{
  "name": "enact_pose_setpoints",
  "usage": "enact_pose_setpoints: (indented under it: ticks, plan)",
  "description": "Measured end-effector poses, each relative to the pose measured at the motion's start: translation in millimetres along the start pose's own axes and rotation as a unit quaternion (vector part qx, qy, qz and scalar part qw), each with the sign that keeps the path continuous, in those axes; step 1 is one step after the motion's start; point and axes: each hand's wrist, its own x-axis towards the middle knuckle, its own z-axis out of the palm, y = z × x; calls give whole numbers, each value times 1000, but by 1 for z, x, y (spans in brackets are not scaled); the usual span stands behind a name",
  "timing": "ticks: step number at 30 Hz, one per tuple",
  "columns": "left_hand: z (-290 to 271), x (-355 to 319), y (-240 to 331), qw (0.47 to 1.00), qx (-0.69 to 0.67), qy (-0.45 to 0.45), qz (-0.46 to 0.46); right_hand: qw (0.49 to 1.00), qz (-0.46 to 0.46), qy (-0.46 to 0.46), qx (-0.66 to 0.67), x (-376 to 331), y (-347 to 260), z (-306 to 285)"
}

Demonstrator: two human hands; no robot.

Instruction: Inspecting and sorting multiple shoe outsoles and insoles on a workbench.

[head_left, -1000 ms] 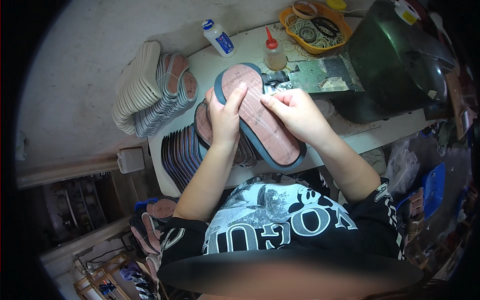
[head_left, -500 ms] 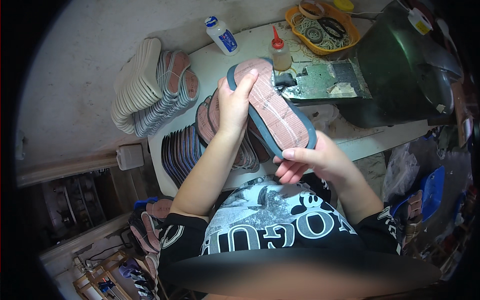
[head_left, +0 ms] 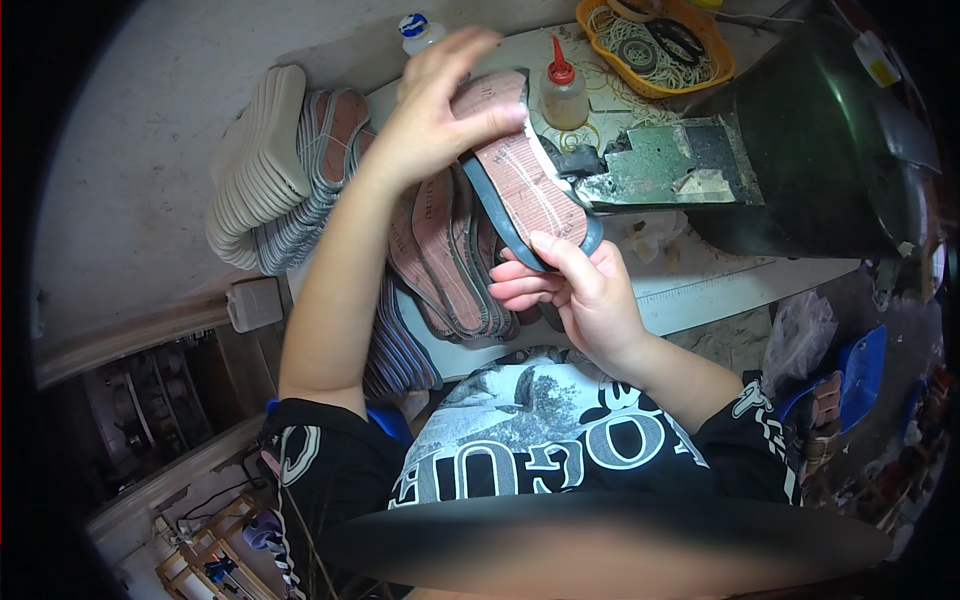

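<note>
A shoe sole (head_left: 530,178), pink ribbed on top with a dark blue-grey rim, is held tilted over the table. My right hand (head_left: 590,290) grips its near end, thumb on the pink face and fingers curled below. At the far end, my left hand (head_left: 425,120) has its fingers stretched out and spread. Its thumb lies over the pink face, and part of that end is hidden by the hand. Beneath my left forearm lie more pink-topped soles (head_left: 435,235), stacked, beside a row of dark soles (head_left: 395,345).
A dark green machine (head_left: 820,140) with a flat arm (head_left: 670,165) stands at the right. Behind are a red-tipped glue bottle (head_left: 565,95), a white bottle (head_left: 420,38) and a yellow basket (head_left: 715,65) of cords. Cream soles (head_left: 260,165) are stacked at the left wall.
My left hand has loosened from around the sole, its fingers now spread. The sole and my right hand have shifted up and left. The view has shifted slightly.
</note>
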Motion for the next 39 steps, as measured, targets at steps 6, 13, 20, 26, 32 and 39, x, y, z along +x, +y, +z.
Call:
enact_pose_setpoints:
  ticks: [6,13,20,26,32,39]
  plan:
    - [-19,32,12,867,-16,-441,233,1000,-1,-5,21,14,-2,9]
    - [-38,39,30,833,1,-526,170,999,44,10,-5,12,-19,12]
    - [-49,17,40,849,-21,-529,14,998,53,5,-15,11,-25,8]
    - [-50,0,46,836,-64,-529,-126,999,33,0,-15,12,-25,3]
    - [-41,-22,40,782,-194,-516,-291,999,31,6,-37,14,-28,-4]
    - [-39,-23,47,758,-207,-491,-377,997,21,-5,-68,28,-27,-15]
